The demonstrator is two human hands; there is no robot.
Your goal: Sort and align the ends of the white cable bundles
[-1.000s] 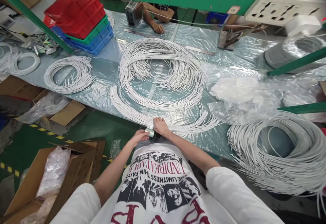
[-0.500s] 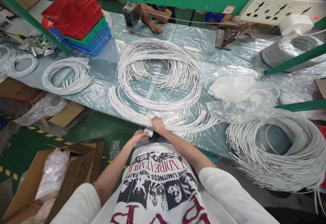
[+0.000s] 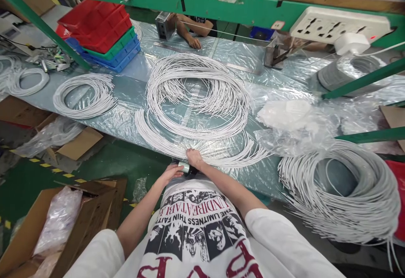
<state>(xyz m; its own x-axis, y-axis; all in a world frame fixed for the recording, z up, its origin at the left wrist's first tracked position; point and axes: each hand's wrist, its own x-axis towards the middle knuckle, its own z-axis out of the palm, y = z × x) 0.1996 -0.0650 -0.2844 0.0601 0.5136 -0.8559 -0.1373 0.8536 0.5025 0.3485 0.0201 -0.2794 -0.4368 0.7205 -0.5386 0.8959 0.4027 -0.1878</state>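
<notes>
Left hand (image 3: 172,172) holds the pale roll (image 3: 184,167) by the counter (image 3: 129,92) edge; right hand (image 3: 194,158) on the white wire bundle (image 3: 234,160) along that edge, can't tell how tightly closed; I'd keep strands gathered, roll close, fanned ends undisturbed.

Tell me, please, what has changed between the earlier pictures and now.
The right hand has shifted slightly leftward along the wire bundle, closer to the pale roll; the view tilted up. The left hand still holds the roll, and the large coil lies as it did.
</notes>
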